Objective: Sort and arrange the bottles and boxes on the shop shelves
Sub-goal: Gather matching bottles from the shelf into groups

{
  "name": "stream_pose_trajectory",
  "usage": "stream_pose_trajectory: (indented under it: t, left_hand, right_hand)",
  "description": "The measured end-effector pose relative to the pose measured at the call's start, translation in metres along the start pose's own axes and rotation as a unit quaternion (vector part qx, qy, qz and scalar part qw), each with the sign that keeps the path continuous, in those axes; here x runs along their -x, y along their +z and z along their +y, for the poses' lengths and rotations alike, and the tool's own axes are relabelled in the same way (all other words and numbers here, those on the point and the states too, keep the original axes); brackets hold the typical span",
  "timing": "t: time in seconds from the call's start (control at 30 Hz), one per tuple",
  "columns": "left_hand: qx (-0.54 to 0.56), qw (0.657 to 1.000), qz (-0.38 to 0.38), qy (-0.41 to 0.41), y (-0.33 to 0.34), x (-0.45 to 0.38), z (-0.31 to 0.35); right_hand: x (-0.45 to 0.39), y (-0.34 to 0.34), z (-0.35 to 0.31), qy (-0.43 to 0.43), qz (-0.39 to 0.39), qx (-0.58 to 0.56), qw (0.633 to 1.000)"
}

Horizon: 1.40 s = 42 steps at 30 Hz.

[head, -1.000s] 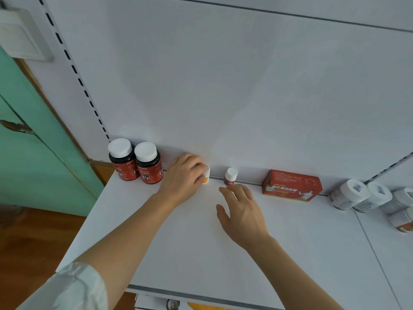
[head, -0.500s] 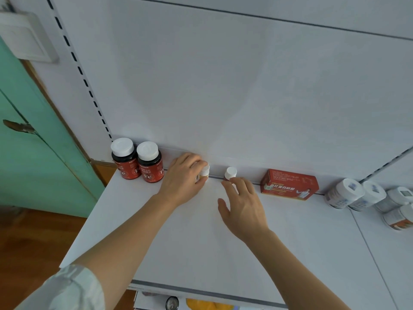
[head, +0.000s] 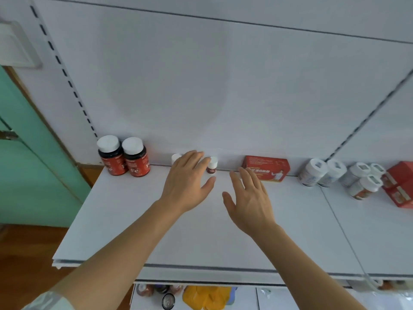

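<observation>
From the head camera we look down on a smooth white shop shelf (head: 223, 231) with a flat, matte top and a grey strip along its near edge; behind it rises a plain white back panel (head: 201, 74), flanked by slotted uprights on the left and right. Left of the shelving we see a mint-green door (head: 33, 175) and, below it, a wooden floor (head: 22, 253). At the far left of the shelf stand two dark, round bottles (head: 124, 158) with red labels and white caps, touching each other. Our left hand (head: 187, 182) hovers flat over the far middle of the shelf, fingers straight and spread, holding nothing; a small white-capped bottle (head: 175, 158) peeks out just beyond its knuckles, and a second small bottle (head: 212, 165) with a white cap and dark red label stands just right of its fingertips; we cannot tell whether they touch it. Our right hand (head: 250, 198) is likewise open, fingers relaxed, reaching toward a red rectangular carton (head: 267, 168) lying against the back panel. Farther right lies a cluster of white plastic bottles (head: 335, 175) on their sides, caps toward us, then stacked red boxes (head: 400, 186) at the frame edge. Below the shelf's near edge, blurred goods (head: 205, 296) show on a lower level.
</observation>
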<state>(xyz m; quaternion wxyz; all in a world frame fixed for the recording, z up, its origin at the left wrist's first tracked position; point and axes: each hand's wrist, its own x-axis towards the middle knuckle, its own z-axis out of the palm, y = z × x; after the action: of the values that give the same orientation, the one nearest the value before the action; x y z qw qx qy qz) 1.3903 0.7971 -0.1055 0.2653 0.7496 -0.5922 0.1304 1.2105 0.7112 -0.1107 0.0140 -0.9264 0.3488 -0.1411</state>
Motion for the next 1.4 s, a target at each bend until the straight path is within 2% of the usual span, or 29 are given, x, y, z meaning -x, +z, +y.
stream_pose_trajectory:
  t: [0.27, 0.57, 1.0, 1.4]
  left_hand:
    - [-0.002, 0.999, -0.037, 0.036, 0.021, -0.022, 0.125]
    - [0.044, 0.993, -0.056, 0.094, 0.078, -0.048, 0.336]
    - [0.127, 0.951, -0.112, 0.257, 0.184, -0.090, 0.641]
    - [0.196, 0.919, -0.124, 0.320, 0.302, -0.173, 0.897]
  right_hand:
    - [0.059, -0.047, 0.089, 0.087, 0.015, 0.024, 0.996]
    - [0.172, -0.116, 0.268, 0.185, 0.020, 0.050, 0.981]
    - [0.335, -0.200, 0.501, 0.374, 0.045, 0.076, 0.923]
    - [0.402, -0.267, 0.737, 0.471, 0.060, 0.142, 0.869]
